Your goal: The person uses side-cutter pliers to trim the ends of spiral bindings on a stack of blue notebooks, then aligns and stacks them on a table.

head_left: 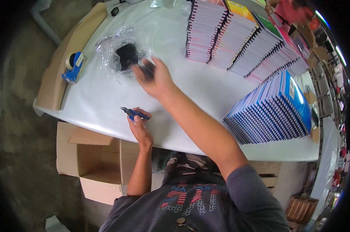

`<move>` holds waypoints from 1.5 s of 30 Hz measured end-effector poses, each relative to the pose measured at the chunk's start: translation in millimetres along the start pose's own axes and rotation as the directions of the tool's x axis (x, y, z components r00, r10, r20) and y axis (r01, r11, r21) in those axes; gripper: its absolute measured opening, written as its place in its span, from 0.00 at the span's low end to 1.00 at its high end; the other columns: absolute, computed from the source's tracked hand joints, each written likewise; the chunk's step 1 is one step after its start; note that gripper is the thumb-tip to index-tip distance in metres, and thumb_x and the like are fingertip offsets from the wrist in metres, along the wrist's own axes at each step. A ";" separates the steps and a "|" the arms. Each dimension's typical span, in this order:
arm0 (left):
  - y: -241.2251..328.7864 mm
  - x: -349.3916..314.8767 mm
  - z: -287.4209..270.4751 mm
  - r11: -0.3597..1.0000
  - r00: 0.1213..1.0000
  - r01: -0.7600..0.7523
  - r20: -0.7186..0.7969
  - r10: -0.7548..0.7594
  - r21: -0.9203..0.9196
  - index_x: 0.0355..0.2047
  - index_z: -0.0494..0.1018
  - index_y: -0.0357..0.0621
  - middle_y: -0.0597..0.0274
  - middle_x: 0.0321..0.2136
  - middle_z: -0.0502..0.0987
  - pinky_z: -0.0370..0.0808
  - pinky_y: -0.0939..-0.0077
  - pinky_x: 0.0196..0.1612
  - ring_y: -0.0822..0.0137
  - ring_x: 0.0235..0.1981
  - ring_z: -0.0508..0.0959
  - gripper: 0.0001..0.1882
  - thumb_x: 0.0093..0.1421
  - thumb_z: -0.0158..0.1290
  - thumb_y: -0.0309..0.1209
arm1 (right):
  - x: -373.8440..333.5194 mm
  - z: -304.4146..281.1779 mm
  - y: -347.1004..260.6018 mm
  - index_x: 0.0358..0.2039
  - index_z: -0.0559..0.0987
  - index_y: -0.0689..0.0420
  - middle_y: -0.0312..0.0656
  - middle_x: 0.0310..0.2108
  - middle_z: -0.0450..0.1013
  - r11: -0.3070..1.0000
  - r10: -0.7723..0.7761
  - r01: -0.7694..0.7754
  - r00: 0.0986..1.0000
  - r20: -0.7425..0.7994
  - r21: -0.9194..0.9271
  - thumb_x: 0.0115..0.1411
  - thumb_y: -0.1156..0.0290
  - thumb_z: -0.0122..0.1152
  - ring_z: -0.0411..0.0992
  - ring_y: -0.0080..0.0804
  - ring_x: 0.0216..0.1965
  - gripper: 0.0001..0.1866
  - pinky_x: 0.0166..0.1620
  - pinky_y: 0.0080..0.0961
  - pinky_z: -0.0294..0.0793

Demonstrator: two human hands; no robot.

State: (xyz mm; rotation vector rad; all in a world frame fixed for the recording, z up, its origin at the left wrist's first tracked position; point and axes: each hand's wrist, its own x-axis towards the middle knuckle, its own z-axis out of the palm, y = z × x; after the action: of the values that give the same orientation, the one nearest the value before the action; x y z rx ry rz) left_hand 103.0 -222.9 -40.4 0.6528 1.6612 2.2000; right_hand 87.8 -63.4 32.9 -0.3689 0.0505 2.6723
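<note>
My left hand [141,130] is near the table's front edge, closed around blue-handled cutting pliers [136,114] whose dark jaws point left. Farther out, my right hand [159,79] is smeared by motion. Its fingers curl round a small black bundle [147,71], too blurred to name more exactly. Just left of this hand lies a crumpled nest of clear plastic wrap [107,63] on the white table [175,108]. Black material [127,56] shows in the middle of the wrap.
Tall stacks of spiral-bound notebooks [237,42] stand at the far right, with blue-covered notebooks [273,108] nearer me. A blue tape dispenser [73,69] rests by a cardboard sheet [67,58] on the left. Below the front edge sits an open cardboard box [68,154]. Another person [289,13] is at the far right.
</note>
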 end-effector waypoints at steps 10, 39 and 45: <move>-3.1 -0.9 1.7 0.996 0.999 0.010 -0.053 -0.015 -0.088 0.45 0.61 0.35 0.59 0.29 0.68 0.69 0.71 0.39 0.65 0.32 0.71 0.28 0.61 0.42 0.51 | -136.2 106.4 -36.1 0.63 0.50 0.54 0.43 0.64 0.45 0.415 -0.631 0.784 0.614 0.475 -0.462 0.60 0.40 0.38 0.46 0.42 0.64 0.39 0.62 0.50 0.44; -87.0 454.9 -53.9 -0.098 0.951 -0.257 0.234 -0.203 0.961 0.40 0.73 0.32 0.46 0.42 0.74 0.68 0.58 0.45 0.53 0.44 0.74 0.40 0.54 0.41 0.64 | -448.4 71.0 -30.7 0.49 0.65 0.58 0.41 0.51 0.61 -0.821 -0.090 0.280 0.797 0.598 -0.498 0.57 0.57 0.48 0.59 0.35 0.53 0.24 0.55 0.36 0.56; -34.2 370.7 -48.8 0.732 0.921 0.275 0.046 -0.386 0.623 0.33 0.70 0.45 0.62 0.28 0.72 0.69 0.69 0.32 0.68 0.30 0.71 0.25 0.56 0.47 0.56 | -434.5 76.4 -25.3 0.47 0.68 0.59 0.41 0.49 0.64 -0.815 -0.040 0.310 0.813 0.581 -0.490 0.56 0.60 0.51 0.62 0.34 0.51 0.21 0.53 0.33 0.59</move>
State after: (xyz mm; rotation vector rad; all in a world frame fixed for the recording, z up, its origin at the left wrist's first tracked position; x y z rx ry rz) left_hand -238.5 -68.0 -20.7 0.6055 2.1964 1.2985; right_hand 456.6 -215.9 222.7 -0.4722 -2.5428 0.6768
